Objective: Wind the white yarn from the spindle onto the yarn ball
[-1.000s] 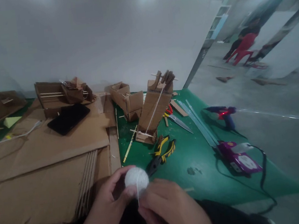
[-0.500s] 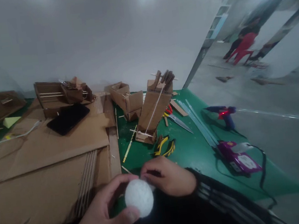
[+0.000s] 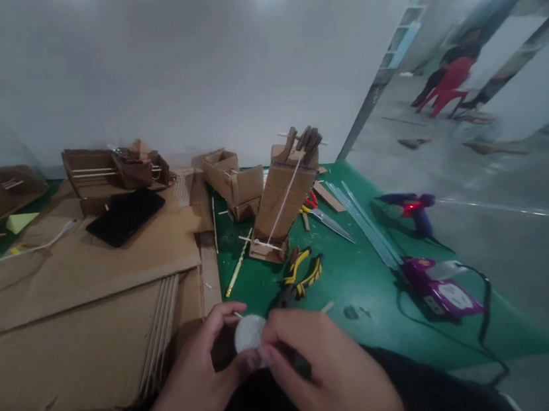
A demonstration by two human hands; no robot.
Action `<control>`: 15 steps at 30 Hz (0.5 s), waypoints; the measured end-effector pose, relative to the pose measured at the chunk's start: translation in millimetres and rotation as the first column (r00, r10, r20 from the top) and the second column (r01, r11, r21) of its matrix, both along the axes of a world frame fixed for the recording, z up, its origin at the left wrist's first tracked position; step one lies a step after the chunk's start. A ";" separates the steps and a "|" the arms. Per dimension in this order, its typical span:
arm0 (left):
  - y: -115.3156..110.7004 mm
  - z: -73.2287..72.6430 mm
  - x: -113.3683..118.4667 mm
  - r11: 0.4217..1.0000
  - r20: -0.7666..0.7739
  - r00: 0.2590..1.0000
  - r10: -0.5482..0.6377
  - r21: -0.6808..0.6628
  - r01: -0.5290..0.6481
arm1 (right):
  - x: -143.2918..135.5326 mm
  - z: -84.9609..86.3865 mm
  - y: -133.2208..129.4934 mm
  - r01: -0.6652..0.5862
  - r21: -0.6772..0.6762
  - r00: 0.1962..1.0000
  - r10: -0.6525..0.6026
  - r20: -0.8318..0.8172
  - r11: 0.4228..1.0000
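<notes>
A round white ball (image 3: 249,334), perhaps of wound thread, is held low in front of me. My left hand (image 3: 208,357) grips it between thumb and fingers from the left. My right hand (image 3: 317,353) is closed in a pinch against the ball's right side and covers part of it; whatever is between those fingertips is hidden. Just beyond the hands lie yellow-and-black pliers (image 3: 303,274), their jaws pointing toward my right hand. Behind the pliers stands a tilted cardboard build (image 3: 281,201) with a white string down its front and sticks through it.
Scissors (image 3: 329,222), clear glue sticks (image 3: 364,221), a glue gun (image 3: 415,208) with a red light and a purple box (image 3: 439,288) with a cable lie right. A yellow drill bit (image 3: 237,273) lies mid-table. Cardboard sheets (image 3: 72,350), a black phone (image 3: 126,218) and cardboard boxes (image 3: 94,167) fill the left.
The ball has moved slightly up and right in my left hand. My right hand has come over its right side, fingers still pinched. The pliers' jaws are now uncovered.
</notes>
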State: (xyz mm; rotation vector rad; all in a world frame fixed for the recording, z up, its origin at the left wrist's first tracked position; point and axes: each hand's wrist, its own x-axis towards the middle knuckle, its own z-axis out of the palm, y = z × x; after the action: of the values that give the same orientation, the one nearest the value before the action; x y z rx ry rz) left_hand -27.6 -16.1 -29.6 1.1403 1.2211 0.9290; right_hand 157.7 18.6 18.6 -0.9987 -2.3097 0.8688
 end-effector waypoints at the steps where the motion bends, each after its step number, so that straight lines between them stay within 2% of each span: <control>1: 0.9 -1.1 -0.5 1.000 0.038 0.999 -0.017 -0.011 0.017 | -0.9 -4.8 -6.5 -0.003 0.048 1.000 0.004 -0.017 0.999; 5: 3.3 -1.7 -1.3 1.000 0.158 0.987 -0.003 -0.029 0.008 | -5.6 -29.9 -24.2 -0.049 0.200 0.997 0.060 -0.051 0.979; 8: 1.5 2.2 -1.0 0.998 0.214 0.976 0.046 -0.048 -0.036 | -7.5 -40.5 -27.0 -0.022 0.201 0.998 0.034 -0.055 0.979; 12: -4.5 8.0 -0.9 0.994 0.265 0.959 0.098 -0.077 -0.080 | -4.6 -39.7 -13.1 -0.070 -0.054 0.995 0.066 -0.081 0.996; 15: -9.5 10.5 -0.6 0.994 0.295 0.951 0.093 -0.079 -0.073 | 1.2 -36.2 11.6 -0.150 -0.262 0.988 0.132 -0.086 0.953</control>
State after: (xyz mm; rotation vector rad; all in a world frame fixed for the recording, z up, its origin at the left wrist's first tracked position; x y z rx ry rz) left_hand -28.1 -25.6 -19.0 0.8631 1.0495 1.0736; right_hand 159.0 30.2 -17.5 -0.9024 -2.2688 1.2817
